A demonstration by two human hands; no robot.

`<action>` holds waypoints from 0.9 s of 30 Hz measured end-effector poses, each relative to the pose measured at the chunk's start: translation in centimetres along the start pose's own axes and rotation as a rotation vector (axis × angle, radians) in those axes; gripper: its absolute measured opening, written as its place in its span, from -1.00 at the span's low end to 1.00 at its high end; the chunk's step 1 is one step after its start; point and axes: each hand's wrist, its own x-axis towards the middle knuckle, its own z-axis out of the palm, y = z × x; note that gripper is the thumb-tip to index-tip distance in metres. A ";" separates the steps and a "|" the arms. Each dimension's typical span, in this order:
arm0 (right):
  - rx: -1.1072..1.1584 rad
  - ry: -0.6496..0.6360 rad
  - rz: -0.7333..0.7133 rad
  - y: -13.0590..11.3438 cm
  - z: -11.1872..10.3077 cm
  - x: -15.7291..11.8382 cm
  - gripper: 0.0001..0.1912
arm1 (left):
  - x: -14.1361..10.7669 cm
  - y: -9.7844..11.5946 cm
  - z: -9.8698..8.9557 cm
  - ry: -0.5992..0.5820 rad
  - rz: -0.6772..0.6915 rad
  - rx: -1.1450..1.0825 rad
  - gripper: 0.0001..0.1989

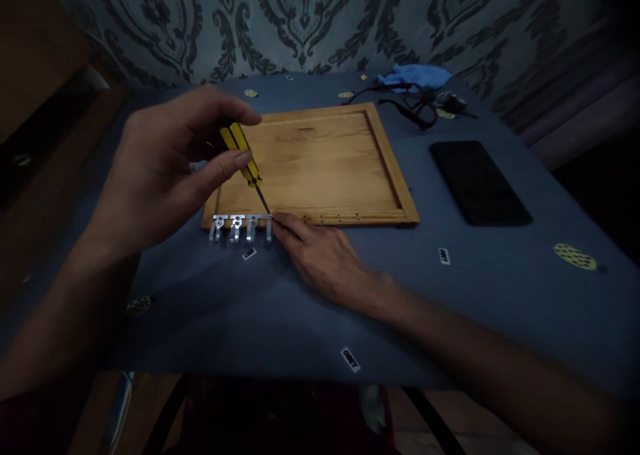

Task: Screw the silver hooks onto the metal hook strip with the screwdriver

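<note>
My left hand (165, 161) is closed around a screwdriver (241, 147) with a yellow and black handle. Its thin shaft slants down to the right, and the tip meets the near edge of a shallow wooden tray or frame (320, 155). Along the left part of that edge runs a row of several silver metal hooks (237, 229), curving down over the side. My right hand (325, 255) rests at the edge, its fingertips pinched together beside the rightmost hook, right by the screwdriver tip. Whether they hold something small there is hidden.
Small dark holes dot the near edge right of my fingers. A black phone (480, 183) lies at the right on the blue tablecloth (400, 335). Behind the frame are eyeglasses (413, 111), a blue cloth (415, 76) and a small dark object (453, 101). Patterned fabric or wallpaper (310, 21) backs the table.
</note>
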 end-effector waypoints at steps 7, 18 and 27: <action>-0.019 -0.003 0.001 -0.1 0.0 0.0 -0.33 | 0.0 -0.6 0.3 -0.033 0.055 -0.003 -0.77; -0.045 -0.042 0.006 -0.1 -0.1 0.2 -0.32 | -0.2 -0.4 0.6 -0.082 0.070 0.064 -0.75; -0.041 -0.067 0.016 -0.3 -0.3 0.3 -0.33 | -0.4 -0.1 1.5 0.021 0.044 0.037 -0.82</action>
